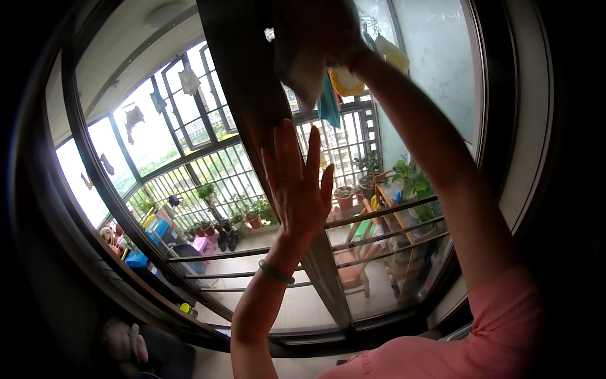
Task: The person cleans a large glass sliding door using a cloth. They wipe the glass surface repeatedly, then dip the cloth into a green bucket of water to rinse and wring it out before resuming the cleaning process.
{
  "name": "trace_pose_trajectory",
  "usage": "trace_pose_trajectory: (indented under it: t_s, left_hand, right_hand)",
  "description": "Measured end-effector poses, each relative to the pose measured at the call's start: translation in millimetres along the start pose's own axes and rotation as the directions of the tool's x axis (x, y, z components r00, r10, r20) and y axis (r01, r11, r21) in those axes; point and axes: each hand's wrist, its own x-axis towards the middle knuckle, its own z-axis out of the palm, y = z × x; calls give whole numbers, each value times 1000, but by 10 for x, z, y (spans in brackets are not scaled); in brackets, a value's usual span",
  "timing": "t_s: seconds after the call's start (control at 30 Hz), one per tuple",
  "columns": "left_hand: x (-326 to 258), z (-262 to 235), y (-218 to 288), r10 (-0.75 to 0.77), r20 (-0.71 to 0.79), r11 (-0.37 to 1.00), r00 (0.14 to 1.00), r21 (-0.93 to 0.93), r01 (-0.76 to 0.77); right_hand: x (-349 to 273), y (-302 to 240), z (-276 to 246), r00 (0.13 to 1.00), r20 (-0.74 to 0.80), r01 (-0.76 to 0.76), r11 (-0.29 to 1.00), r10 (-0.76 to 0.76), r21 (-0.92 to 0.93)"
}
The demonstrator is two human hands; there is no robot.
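Both hands raised at the dark upright (252, 95); greyish cloth (305, 79) near its top.
From my remote station I read the left hand (297, 196) as wide, fingers spread in front of the dark upright; I cannot confirm contact. The right hand (334, 38) is above it, toward the dark upright's upper right, with the cloth hanging beneath; in shadow and blur, I cannot tell how its fingers close. My judgement: keep the left palm flat for balance, bunch the cloth so no corner trails, press evenly, avoid overreaching. Containers: beyond the dark upright, to its right, a terracotta pot (344, 200) holds low greenery; to its left, a reddish pot (253, 221) holds a leafy plant (265, 209). Farther left, a pink box (202, 245), contents unclear to me.
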Motion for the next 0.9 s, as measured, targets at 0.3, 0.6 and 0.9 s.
trace_pose_trajectory:
  t_s: [0.3, 0.6, 0.9]
  left_hand:
    - [-551, 140, 231, 85, 180, 982, 980, -183, -52]
    - [-417, 42, 475, 83, 399, 715, 913, -662, 224]
    - [-308, 419, 344, 167, 231, 943, 959, 246, -224]
  right_hand:
    - [-3319, -1089, -1013, 925, 369, -73, 996, 87, -53]
    - [-2831, -635, -1703, 601, 796, -762, 348, 70, 545]
    - [-2409, -723, -1393, 903, 357, -301, 944, 238, 133]
